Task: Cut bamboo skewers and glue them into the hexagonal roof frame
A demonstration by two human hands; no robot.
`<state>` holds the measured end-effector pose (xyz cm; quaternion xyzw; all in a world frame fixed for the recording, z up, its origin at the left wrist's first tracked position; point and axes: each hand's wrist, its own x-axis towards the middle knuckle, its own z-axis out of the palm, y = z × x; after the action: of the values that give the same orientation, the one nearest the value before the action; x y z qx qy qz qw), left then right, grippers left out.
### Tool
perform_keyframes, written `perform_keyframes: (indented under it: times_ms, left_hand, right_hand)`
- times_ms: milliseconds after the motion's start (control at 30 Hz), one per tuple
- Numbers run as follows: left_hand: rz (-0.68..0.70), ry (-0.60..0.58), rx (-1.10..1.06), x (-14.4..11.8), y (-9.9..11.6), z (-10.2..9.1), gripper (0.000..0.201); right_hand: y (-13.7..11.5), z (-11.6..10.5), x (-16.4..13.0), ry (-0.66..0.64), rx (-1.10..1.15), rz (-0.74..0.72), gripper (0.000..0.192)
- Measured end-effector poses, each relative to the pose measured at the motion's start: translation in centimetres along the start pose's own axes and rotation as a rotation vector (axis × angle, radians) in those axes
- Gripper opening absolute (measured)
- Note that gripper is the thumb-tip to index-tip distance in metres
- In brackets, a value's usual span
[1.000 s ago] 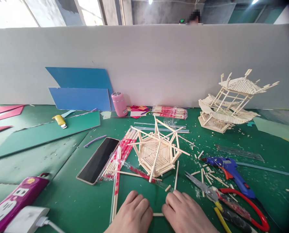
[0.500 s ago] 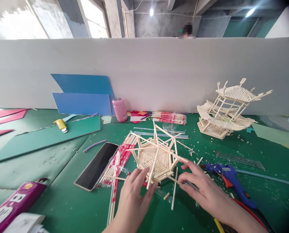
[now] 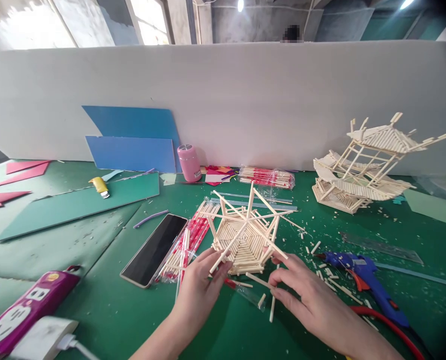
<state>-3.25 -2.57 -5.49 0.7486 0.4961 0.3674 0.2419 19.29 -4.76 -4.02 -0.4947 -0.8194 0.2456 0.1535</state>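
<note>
Head camera: the stick frame [image 3: 247,245], an open ring of struts on a woven base, sits on the green table [image 3: 106,305] between the person's two hands, just ahead of them. The left hand [image 3: 204,277] is at the frame's near left edge, thumb and fingers curled in against it; whether they pinch it or merely touch cannot be told, as the contact is partly hidden. One of the frame's top sticks slants down over those fingers. The right hand [image 3: 298,285] pinches a short loose stick [image 3: 259,281] between thumb and fingers, its free end pointing left, just below the base's near edge. That hand's index finger reaches up to the frame's near right corner. Beyond the right hand lies a blue glue gun [image 3: 371,272].
</note>
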Motion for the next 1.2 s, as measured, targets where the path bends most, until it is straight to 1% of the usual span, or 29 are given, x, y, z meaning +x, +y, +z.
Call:
perform_keyframes:
  times_ms: [133, 267, 400, 500, 567, 667, 900, 1067, 1200]
  left_hand:
    - [-0.032, -0.006, -0.002, 0.1, -0.2, -0.2, 0.015]
    - [-0.041, 0.005, -0.022, 0.1, -0.1, -0.3, 0.016]
    - [-0.036, 0.050, -0.064, 0.1, 0.0, -0.3, 0.013]
    - [-0.050, 0.077, -0.142, 0.2, 0.1, -0.4, 0.016]
    - [-0.068, 0.075, -0.212, 0.3, 0.2, -0.5, 0.016]
    - [-0.096, 0.089, -0.300, 0.5, 0.0, -0.7, 0.016]
    - [-0.178, 0.090, -0.437, 0.8, -0.2, -0.8, 0.014]
    - [-0.230, 0.034, -0.481, 0.9, -0.1, -1.0, 0.014]
    - [-0.250, 0.023, -0.513, 1.0, -0.2, -1.2, 0.014]
  right_hand:
    - [0.3, -0.5, -0.6, 0.047, -0.092, -0.011, 0.015]
    - [0.7, -1.6, -1.5, 0.083, -0.103, -0.082, 0.013]
    - [0.1, -2.5, -1.3, 0.235, -0.132, -0.175, 0.016]
    - [-1.0, -2.8, -0.2, 0.350, -0.204, -0.235, 0.018]
    - [-1.8, -2.9, 0.8, 0.396, -0.259, -0.273, 0.019]
    - [-2.7, -2.9, 1.7, 0.407, -0.315, -0.303, 0.022]
    - [-3.5, -3.2, 2.6, 0.414, -0.348, -0.275, 0.019]
    - [-3.4, -2.8, 3.6, 0.386, -0.346, -0.260, 0.020]
    - [-3.4, -2.5, 4.1, 0.367, -0.337, -0.238, 0.019]
